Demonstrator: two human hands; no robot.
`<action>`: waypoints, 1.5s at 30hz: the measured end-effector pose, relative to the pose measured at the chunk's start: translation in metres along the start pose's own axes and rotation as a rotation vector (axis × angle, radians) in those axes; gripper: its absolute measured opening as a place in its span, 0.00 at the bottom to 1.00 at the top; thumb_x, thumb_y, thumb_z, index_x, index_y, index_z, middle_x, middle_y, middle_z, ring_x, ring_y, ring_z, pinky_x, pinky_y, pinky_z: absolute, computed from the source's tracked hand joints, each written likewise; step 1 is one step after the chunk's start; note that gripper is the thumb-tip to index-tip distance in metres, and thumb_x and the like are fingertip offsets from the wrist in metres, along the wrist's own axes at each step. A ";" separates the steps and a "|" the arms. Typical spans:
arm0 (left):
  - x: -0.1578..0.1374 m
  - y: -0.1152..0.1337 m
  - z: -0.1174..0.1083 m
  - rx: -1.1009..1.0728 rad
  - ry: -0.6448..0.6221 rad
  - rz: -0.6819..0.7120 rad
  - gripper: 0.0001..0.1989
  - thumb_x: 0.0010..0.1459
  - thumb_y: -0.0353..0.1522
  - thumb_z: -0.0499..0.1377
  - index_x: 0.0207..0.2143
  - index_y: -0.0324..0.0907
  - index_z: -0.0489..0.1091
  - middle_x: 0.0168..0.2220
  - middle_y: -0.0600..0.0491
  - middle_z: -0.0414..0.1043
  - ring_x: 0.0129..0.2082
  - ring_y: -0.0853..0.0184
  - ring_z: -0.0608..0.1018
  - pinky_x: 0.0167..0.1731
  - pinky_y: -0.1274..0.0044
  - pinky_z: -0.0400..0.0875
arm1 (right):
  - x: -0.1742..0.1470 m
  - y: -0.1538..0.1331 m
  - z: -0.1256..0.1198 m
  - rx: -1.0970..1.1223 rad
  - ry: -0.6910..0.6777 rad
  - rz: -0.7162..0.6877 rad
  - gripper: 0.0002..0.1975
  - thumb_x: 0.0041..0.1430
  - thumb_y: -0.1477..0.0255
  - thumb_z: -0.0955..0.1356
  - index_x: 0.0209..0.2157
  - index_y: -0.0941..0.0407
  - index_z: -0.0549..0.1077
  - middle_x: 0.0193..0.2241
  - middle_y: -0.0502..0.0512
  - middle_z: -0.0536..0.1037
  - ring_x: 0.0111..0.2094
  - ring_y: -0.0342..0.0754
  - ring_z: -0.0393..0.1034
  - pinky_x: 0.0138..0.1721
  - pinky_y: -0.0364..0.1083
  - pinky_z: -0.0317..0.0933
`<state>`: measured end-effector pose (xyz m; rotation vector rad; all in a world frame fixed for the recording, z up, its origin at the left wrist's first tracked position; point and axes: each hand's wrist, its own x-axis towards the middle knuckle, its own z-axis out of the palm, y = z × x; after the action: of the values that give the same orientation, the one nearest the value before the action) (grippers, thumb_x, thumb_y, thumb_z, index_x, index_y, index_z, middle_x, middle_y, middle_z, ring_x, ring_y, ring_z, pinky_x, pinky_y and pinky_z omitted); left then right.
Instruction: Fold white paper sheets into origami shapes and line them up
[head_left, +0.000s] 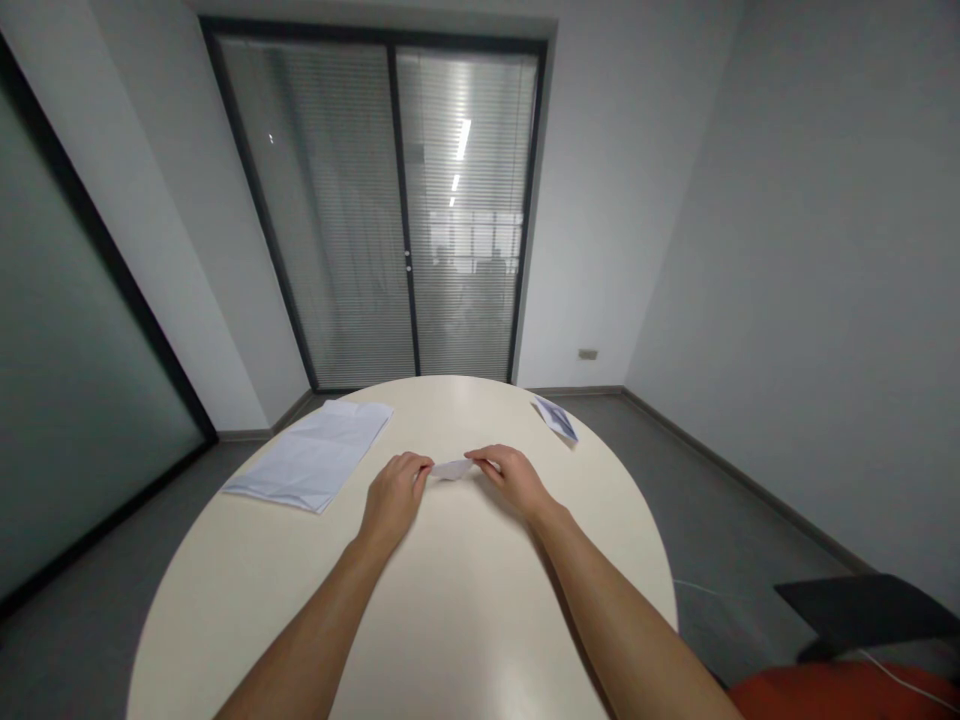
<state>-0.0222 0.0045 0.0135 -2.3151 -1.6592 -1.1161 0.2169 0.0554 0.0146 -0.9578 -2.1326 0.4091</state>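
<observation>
A small strip of white paper (451,469) is stretched between my two hands, just above the middle of the round table. My left hand (395,492) pinches its left end between thumb and fingers. At the right end, my right hand (516,478) is closed on the paper in the same way. The fingers cover both ends of the strip, so its full shape is hidden.
Several large white sheets (311,455) lie at the table's left. A small printed paper (556,420) rests near the far right edge of the cream table (442,620). A red-seated chair (840,690) with a black armrest (870,610) stands at the lower right.
</observation>
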 end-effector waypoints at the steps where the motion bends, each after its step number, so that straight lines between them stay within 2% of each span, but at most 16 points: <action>1: 0.000 0.000 0.000 0.005 0.001 0.000 0.08 0.67 0.31 0.53 0.40 0.45 0.73 0.39 0.51 0.76 0.42 0.62 0.76 0.44 0.72 0.69 | 0.000 0.000 0.000 0.000 0.007 0.009 0.13 0.66 0.72 0.65 0.48 0.50 0.80 0.46 0.55 0.82 0.47 0.54 0.76 0.51 0.53 0.66; 5: 0.000 0.002 -0.001 0.020 0.000 0.002 0.08 0.67 0.31 0.54 0.40 0.45 0.73 0.40 0.51 0.77 0.42 0.61 0.75 0.43 0.71 0.69 | 0.000 0.003 0.000 0.007 0.032 0.036 0.13 0.67 0.71 0.65 0.48 0.50 0.80 0.47 0.56 0.82 0.49 0.55 0.76 0.53 0.54 0.66; 13: -0.003 0.001 0.001 -0.057 -0.020 -0.045 0.10 0.68 0.35 0.53 0.43 0.46 0.74 0.42 0.52 0.77 0.44 0.62 0.77 0.44 0.72 0.70 | 0.000 0.007 -0.001 0.054 0.052 0.006 0.13 0.68 0.72 0.64 0.47 0.51 0.79 0.47 0.57 0.82 0.49 0.52 0.76 0.53 0.52 0.65; 17: -0.003 0.000 0.004 -0.122 -0.029 -0.094 0.10 0.66 0.35 0.54 0.42 0.46 0.75 0.43 0.53 0.79 0.41 0.64 0.78 0.43 0.73 0.70 | 0.000 0.007 -0.001 0.058 0.088 0.020 0.12 0.68 0.72 0.64 0.46 0.51 0.79 0.46 0.57 0.82 0.48 0.52 0.76 0.53 0.52 0.65; 24: -0.003 0.006 0.003 -0.170 -0.146 -0.083 0.09 0.65 0.35 0.55 0.41 0.47 0.76 0.40 0.56 0.80 0.35 0.67 0.79 0.39 0.76 0.69 | 0.001 0.003 0.003 0.098 0.108 0.034 0.12 0.68 0.72 0.64 0.48 0.52 0.77 0.47 0.57 0.81 0.49 0.51 0.75 0.54 0.52 0.64; 33: -0.003 0.010 0.001 -0.144 -0.168 -0.120 0.08 0.64 0.33 0.56 0.41 0.47 0.76 0.41 0.56 0.80 0.33 0.68 0.79 0.38 0.77 0.68 | 0.001 -0.007 0.006 0.190 0.111 0.050 0.19 0.68 0.70 0.64 0.59 0.51 0.67 0.48 0.57 0.79 0.47 0.49 0.73 0.48 0.49 0.66; 37: -0.003 0.008 0.003 -0.158 -0.173 -0.148 0.09 0.63 0.33 0.56 0.42 0.47 0.75 0.42 0.56 0.81 0.33 0.68 0.80 0.38 0.77 0.68 | 0.000 -0.010 0.008 0.195 0.113 0.063 0.21 0.68 0.68 0.64 0.61 0.52 0.64 0.49 0.58 0.78 0.48 0.50 0.73 0.48 0.49 0.66; 45: -0.001 0.005 0.011 -0.337 -0.126 -0.249 0.13 0.61 0.32 0.56 0.48 0.45 0.70 0.43 0.53 0.79 0.26 0.71 0.78 0.33 0.78 0.69 | -0.002 -0.015 0.015 0.130 0.072 0.000 0.24 0.68 0.70 0.63 0.64 0.52 0.60 0.54 0.59 0.77 0.55 0.52 0.70 0.59 0.56 0.61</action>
<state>-0.0130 0.0066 0.0064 -2.4674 -1.9864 -1.4240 0.1991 0.0442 0.0121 -0.8858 -2.0146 0.4996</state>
